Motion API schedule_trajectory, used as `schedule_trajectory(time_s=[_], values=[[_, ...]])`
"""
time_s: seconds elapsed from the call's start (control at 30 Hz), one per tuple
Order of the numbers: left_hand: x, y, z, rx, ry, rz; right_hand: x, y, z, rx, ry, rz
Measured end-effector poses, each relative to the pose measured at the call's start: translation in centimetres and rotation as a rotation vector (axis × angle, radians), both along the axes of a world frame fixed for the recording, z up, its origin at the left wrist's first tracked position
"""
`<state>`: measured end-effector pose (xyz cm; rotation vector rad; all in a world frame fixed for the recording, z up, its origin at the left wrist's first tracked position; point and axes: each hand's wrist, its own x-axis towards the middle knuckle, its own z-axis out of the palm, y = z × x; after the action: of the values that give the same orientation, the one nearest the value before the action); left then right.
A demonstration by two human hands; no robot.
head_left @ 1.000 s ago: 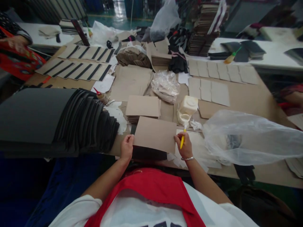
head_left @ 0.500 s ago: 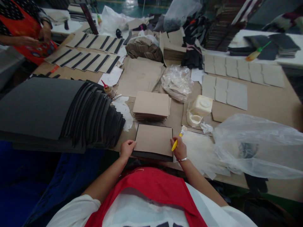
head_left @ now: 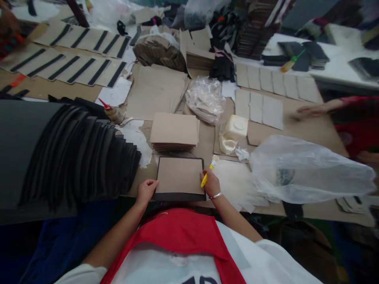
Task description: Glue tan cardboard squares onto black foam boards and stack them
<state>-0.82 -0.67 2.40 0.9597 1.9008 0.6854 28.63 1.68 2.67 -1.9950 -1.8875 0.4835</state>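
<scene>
A brown card panel [head_left: 179,174] lies flat on a black sheet [head_left: 180,196] at the table's near edge, a black border showing round it. My left hand [head_left: 146,190] rests on the panel's lower left corner with its fingers curled. My right hand [head_left: 211,184] presses on the right edge and is closed round a yellow-handled glue brush [head_left: 207,174], bristles pointing up and away. Just beyond the panel sits a stack of brown card panels [head_left: 174,130].
A fanned pile of black sheets [head_left: 74,154] fills the left. A white glue tub [head_left: 233,132], a red-capped glue bottle [head_left: 112,113] and clear plastic bags [head_left: 308,169] lie nearby. Grey panels [head_left: 260,110] lie far right. Another person's hand [head_left: 308,112] reaches in from the right.
The brown panel was held tilted over the black sheet; it now lies flat and centred on it. Both hands came down with it. The camera tipped downward.
</scene>
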Motion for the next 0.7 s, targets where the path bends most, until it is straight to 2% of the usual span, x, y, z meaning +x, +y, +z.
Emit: schedule_trajectory(time_s=[0.43,0.7], values=[[-0.1,0.2,-0.6,-0.060,-0.008,-0.003,-0.3,0.4,0.4,-0.095,-0.096,0.003],[0.1,0.8,0.6,-0.020,0.086,-0.087,-0.5,0.7,0.2,-0.104,-0.225,0.064]])
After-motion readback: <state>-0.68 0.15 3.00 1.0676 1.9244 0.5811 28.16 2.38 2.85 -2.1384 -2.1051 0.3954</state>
